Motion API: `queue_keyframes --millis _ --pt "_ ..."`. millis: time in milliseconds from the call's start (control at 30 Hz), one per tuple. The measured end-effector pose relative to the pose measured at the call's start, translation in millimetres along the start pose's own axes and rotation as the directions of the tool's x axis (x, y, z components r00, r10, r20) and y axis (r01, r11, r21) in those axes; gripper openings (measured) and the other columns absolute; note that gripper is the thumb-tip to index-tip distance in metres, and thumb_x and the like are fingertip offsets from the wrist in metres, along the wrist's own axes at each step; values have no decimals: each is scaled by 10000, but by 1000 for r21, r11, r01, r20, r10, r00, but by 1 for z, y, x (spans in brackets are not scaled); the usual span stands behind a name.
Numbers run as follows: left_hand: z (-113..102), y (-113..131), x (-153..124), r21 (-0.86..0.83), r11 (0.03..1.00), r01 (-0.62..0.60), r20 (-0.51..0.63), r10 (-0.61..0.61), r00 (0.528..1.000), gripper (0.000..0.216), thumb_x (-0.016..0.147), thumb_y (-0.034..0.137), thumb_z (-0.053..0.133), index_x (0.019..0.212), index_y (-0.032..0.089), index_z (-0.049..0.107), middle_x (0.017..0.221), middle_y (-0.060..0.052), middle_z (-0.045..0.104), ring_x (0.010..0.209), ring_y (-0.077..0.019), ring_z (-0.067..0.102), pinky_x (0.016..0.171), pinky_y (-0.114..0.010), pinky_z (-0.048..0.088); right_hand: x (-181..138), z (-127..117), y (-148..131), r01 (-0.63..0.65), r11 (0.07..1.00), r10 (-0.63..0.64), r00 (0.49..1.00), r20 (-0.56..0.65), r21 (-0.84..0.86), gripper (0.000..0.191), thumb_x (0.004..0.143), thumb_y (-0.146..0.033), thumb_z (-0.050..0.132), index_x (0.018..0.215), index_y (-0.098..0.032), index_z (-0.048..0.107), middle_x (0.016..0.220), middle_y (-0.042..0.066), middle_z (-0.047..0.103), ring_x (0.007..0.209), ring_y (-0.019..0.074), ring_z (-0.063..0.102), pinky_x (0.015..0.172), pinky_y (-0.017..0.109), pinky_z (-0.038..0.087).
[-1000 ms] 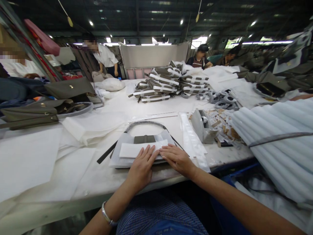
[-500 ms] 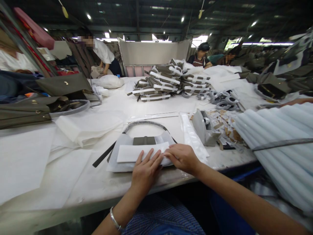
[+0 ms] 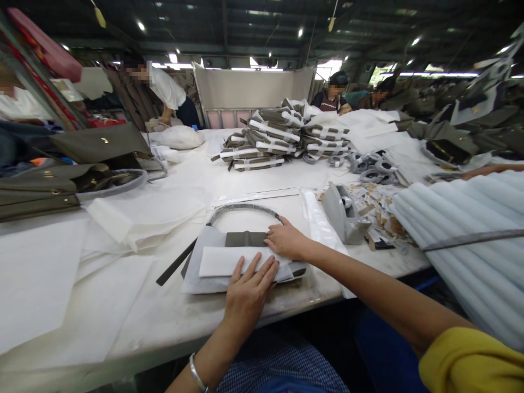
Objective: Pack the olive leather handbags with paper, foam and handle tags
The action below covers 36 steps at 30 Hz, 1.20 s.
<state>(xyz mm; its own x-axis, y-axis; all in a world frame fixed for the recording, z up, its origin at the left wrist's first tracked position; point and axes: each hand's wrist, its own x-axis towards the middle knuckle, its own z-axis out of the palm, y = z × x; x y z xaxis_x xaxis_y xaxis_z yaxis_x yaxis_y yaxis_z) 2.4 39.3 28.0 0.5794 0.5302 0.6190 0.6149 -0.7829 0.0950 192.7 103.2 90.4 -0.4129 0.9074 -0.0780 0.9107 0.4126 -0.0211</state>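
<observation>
— What has the person got in front of them?

— A small olive handbag, lying flat near the front edge of the white table, half wrapped in thin white paper. Its grey curved handle arches away from them, and a dark strap sticks out from under it to the left.

— And the hands?

— The left hand lies flat on the near side of the paper, fingers spread and pressing down, not gripping anything. There is a silver bangle on that wrist. The right hand reaches over to the far right corner of the bag, just where the handle meets it. Its fingers are curled close together on the paper and the bag's edge, but I cannot tell whether they pinch anything or only press.

— What is next to it?

— Just to the right, a strip of clear plastic bags, then a grey tape dispenser with paper scraps around it. Further right, a stack of white foam rolls. To the left, loose sheets of white tissue, and beyond them larger olive bags.

— And farther back?

— A pile of wrapped bags banded in white in the middle of the table, some tape rolls beside it, and other people working at the far end.
</observation>
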Motion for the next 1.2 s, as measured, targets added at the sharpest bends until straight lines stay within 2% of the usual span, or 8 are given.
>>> queue_keyframes --millis 100,233,400,533,667,933,1067,1200 --pt "0 -1 0 11 1000 -19 1 19 1000 390 979 331 525 1369 311 525 1362 35 596 1319 -199 506 1190 -451 257 -17 4 9 81 973 -62 994 -93 214 339 1023 -268 398 1037 -186 727 1175 85 716 1286 230 534 1156 505 250" --pt "-1 -2 1 10 1000 -25 23 25 999 400 983 321 517 1383 295 512 1372 22 585 1319 -211 507 1183 -466 268 -66 9 10 143 911 -15 949 -315 387 299 1017 -314 444 1195 -235 672 1266 63 678 1248 192 578 1167 465 296" --pt "-4 -3 2 -23 1000 -15 47 16 999 410 983 306 514 1393 293 501 1376 16 582 1316 -214 510 1178 -470 275 -126 25 -6 256 950 -120 825 -552 177 425 918 -339 644 1323 -226 579 1306 88 650 1274 225 549 1163 469 340" --pt "-6 -2 2 -38 999 -9 65 11 998 438 970 296 537 1406 291 487 1377 4 582 1318 -220 510 1174 -477 285 -146 52 -21 306 951 -269 752 -602 -43 343 916 -194 637 1256 -239 628 1136 33 732 1119 187 628 1068 393 452" --pt "-7 -2 3 -41 999 -12 80 15 997 459 959 306 557 1411 289 482 1386 0 570 1324 -227 504 1176 -481 279 -147 72 -28 330 940 -317 758 -570 -83 285 947 -199 591 1227 -178 644 1112 68 732 1032 203 645 945 387 526" --pt "-8 -2 4 -47 999 -14 85 18 996 483 958 312 553 1432 296 459 1383 -19 570 1323 -249 505 1160 -503 303 -134 76 -27 349 912 -182 813 -553 214 257 941 -265 607 1175 -176 667 1032 80 740 940 187 648 840 309 578" --pt "-7 -3 3 -47 999 -12 84 16 996 486 958 321 552 1434 299 456 1385 -15 570 1321 -247 507 1168 -500 289 -129 77 -27 345 921 -203 820 -535 179 158 937 -235 610 1056 -191 704 980 67 748 917 182 657 818 301 568" --pt "-7 -3 3 -47 999 -16 77 19 997 497 956 329 558 1440 298 448 1385 -19 569 1322 -249 506 1169 -495 287 -128 76 -34 264 960 -165 808 -566 97 133 954 -222 569 966 -183 695 922 68 750 814 166 677 755 285 557"
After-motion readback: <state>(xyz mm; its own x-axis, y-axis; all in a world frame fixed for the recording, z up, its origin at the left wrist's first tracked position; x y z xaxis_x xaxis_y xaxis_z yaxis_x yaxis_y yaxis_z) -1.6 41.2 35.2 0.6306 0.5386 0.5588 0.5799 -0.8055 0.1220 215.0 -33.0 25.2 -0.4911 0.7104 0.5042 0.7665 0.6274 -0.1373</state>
